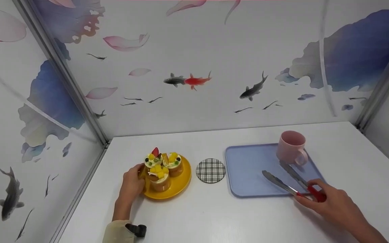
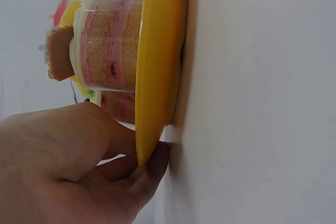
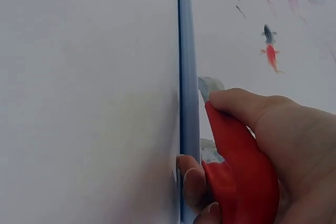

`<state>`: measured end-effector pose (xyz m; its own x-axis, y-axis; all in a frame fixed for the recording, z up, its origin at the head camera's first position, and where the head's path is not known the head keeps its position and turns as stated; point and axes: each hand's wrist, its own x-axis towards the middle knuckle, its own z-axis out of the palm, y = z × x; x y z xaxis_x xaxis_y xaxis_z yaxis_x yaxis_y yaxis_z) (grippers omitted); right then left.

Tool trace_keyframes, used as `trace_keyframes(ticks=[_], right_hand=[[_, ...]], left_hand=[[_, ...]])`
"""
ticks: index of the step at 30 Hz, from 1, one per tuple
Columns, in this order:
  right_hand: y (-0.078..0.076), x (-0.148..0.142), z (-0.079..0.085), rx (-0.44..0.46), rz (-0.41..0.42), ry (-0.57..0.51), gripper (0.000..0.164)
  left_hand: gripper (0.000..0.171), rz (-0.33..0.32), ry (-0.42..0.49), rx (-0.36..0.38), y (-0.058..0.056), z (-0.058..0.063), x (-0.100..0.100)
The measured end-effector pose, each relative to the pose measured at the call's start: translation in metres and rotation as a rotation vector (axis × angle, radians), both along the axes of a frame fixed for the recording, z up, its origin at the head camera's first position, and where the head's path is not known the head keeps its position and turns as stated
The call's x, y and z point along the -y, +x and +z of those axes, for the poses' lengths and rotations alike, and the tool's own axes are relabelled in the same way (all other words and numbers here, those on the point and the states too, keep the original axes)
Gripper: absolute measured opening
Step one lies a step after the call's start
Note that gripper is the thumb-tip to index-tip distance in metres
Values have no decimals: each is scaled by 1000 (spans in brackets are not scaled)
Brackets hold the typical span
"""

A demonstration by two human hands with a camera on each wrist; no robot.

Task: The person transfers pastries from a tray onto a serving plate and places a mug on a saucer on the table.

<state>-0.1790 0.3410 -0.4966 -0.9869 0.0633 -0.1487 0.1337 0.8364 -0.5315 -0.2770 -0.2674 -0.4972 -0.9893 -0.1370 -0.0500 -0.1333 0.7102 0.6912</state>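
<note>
In the head view my left hand grips the left rim of a yellow plate. Thumb above and fingers beneath pinch that rim in the left wrist view, where the plate stays low over the table. Three cake cups topped with fruit stand on it, one showing pink and brown layers. On the right, my right hand holds tongs by their red handles. The arms of the tongs are spread over a blue tray, one tip close to a pink mug.
Between plate and tray lies a round plaid coaster. The pink mug stands at the tray's back right, handle toward the front right. White panels with painted fish and petals enclose the white table at the back and sides.
</note>
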Motion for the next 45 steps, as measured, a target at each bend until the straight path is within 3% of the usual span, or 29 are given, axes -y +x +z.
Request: trace_keyframes(ticks=[16, 20, 27, 45], right_hand=[[5, 1, 9, 111, 1, 178, 111], [7, 5, 7, 174, 7, 171, 123], [12, 13, 4, 228, -5, 108, 120], [10, 14, 4, 232, -9, 97, 121]], left_hand=[[65, 0, -22, 4, 1, 1, 0], [66, -4, -7, 9, 1, -1, 0], [68, -5, 2, 21, 0, 0, 0], [67, -14, -31, -22, 1, 0, 1]])
